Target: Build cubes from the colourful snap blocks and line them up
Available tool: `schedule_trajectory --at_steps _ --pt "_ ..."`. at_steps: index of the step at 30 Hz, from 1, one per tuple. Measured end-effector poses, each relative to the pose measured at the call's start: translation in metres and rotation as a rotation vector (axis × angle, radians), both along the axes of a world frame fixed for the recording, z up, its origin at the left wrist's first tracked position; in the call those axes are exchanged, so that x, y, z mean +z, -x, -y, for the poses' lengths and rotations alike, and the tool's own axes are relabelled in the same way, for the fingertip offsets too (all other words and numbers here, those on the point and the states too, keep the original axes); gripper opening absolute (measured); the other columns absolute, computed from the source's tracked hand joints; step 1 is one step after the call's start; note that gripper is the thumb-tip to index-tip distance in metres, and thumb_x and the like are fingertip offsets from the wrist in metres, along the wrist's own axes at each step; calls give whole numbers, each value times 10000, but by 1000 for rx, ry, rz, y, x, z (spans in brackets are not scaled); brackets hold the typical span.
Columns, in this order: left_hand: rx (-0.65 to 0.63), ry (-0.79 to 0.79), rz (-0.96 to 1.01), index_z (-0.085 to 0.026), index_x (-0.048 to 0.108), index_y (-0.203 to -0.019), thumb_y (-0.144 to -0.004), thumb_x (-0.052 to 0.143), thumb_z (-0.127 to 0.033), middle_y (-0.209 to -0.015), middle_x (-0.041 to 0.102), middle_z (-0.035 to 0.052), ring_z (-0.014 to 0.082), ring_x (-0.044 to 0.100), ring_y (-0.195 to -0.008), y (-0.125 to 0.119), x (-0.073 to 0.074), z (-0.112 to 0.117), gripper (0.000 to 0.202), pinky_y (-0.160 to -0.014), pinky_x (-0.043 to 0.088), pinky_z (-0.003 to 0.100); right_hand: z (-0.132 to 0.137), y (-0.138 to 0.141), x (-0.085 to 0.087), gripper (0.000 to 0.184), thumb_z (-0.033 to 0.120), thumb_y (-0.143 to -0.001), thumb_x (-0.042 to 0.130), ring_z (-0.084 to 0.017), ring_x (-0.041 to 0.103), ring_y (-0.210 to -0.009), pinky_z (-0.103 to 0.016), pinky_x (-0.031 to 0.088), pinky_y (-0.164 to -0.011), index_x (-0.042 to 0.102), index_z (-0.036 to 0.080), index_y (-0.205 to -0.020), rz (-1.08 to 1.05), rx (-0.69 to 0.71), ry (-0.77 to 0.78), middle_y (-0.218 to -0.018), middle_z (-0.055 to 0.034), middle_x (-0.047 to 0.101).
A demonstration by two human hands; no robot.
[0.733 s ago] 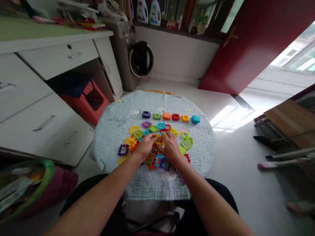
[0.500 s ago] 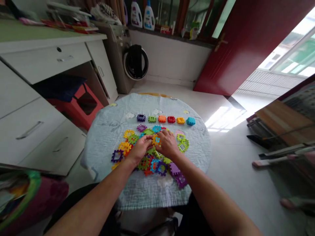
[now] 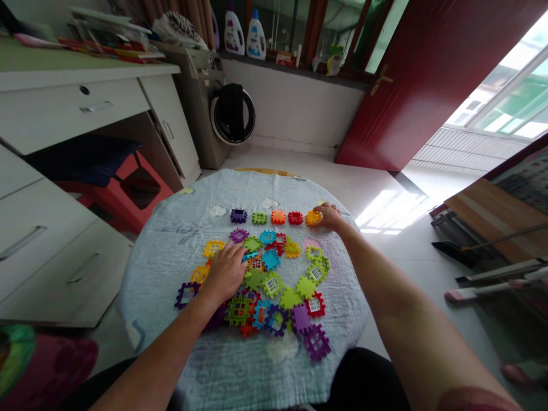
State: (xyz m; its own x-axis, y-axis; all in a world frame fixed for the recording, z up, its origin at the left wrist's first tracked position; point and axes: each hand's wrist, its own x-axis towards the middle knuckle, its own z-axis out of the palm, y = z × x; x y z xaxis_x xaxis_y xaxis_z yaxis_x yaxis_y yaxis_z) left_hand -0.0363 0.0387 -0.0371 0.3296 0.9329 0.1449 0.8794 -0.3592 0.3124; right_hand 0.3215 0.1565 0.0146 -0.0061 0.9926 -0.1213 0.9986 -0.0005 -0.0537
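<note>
A round table (image 3: 180, 228) under a pale blue quilted cloth holds a loose pile of colourful interlocking plastic tiles (image 3: 274, 285). Beyond the pile runs a row of built blocks: purple (image 3: 238, 215), green (image 3: 259, 217), orange (image 3: 278, 217), red (image 3: 295, 217) and yellow-orange (image 3: 312, 218). My left hand (image 3: 226, 273) lies flat on the left part of the pile, fingers stretched forward. At the row's right end my right hand (image 3: 330, 216) reaches out, its fingers curled down onto the yellow-orange block. Whatever lies under that palm is hidden.
White drawers (image 3: 51, 245) and a desk stand at the left, with a red stool (image 3: 128, 182) under it. A washing machine (image 3: 226, 114) is behind the table and a dark red door (image 3: 411, 85) at the right. Wooden boards and poles (image 3: 492, 228) lie on the floor.
My right hand left the pile and reached forward-right to the row's far end. My left hand settled flat on the pile. The teal block at the end is now covered.
</note>
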Motion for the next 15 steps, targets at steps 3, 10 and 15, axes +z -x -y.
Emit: schedule_trajectory --at_steps 3,10,15 --pt "-26 46 -41 -120 626 -1207 -902 465 -241 -1351 568 151 308 472 -1298 0 1 1 366 -1122 334 464 -11 -1 -4 686 472 -607 802 -310 431 -1146 -402 349 -963 612 319 -1248 22 36 38 -1280 -78 515" --pt "-27 108 -25 -114 616 -1231 -883 478 -193 -1396 531 167 277 498 -1289 -1 5 1 382 -1122 350 414 -18 -5 -13 596 428 -656 752 -295 486 -1076 -386 375 -922 626 290 -1222 79 34 74 -1215 -94 542" --pt "-21 134 -18 -91 607 -1245 -882 481 -186 -1403 518 181 283 478 -1309 -1 10 2 395 -1134 336 409 -19 -7 -17 598 417 -665 735 -310 486 -1086 -388 377 -911 613 295 -1238 74 39 57 -1228 -92 543"
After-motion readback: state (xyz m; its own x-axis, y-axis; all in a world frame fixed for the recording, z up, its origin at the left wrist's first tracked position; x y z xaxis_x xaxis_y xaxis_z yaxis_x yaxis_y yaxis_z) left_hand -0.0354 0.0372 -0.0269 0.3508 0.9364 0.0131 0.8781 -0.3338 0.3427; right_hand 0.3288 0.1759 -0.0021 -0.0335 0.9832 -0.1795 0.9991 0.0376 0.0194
